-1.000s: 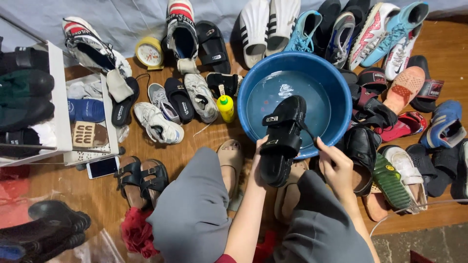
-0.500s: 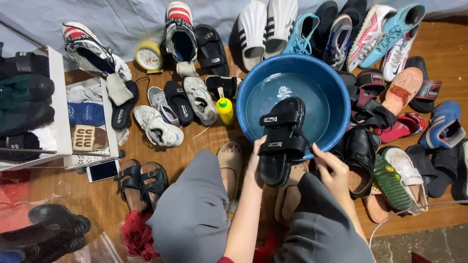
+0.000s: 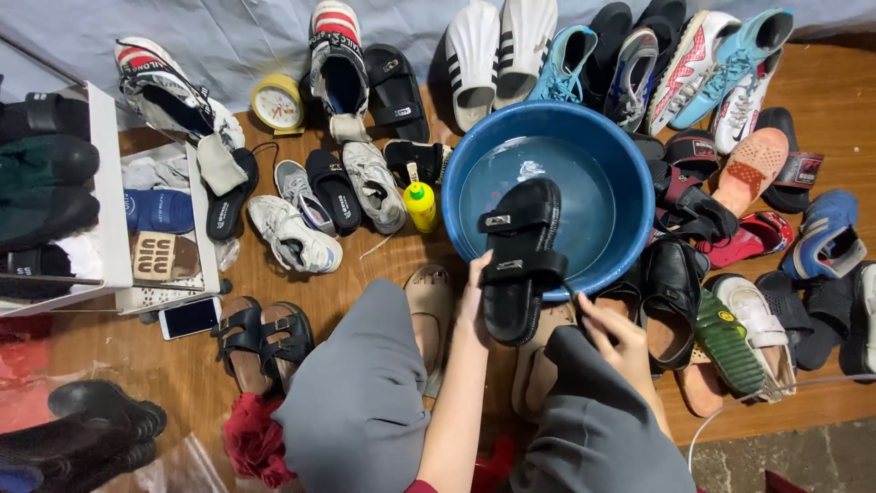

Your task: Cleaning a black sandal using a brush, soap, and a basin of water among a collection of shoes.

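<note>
My left hand (image 3: pixel 474 297) grips the heel end of a black two-strap sandal (image 3: pixel 516 260), holding it over the near rim of a blue basin (image 3: pixel 630 196) with water in it. My right hand (image 3: pixel 616 333) is just right of the sandal's heel, fingers curled at its edge; whether it holds anything is hidden. The sandal's toe points out over the water. My grey-clad knees fill the bottom of the view.
Many shoes ring the basin: white slides (image 3: pixel 497 50), blue and pink football boots (image 3: pixel 721 64), sandals at right (image 3: pixel 730 196). A yellow bottle (image 3: pixel 421 204), a yellow clock (image 3: pixel 276 103), a phone (image 3: pixel 190 318) and a white shoe rack (image 3: pixel 109 201) lie left.
The sandal has shifted slightly left and nearer to me over the basin's rim. My right hand has moved in closer to its heel.
</note>
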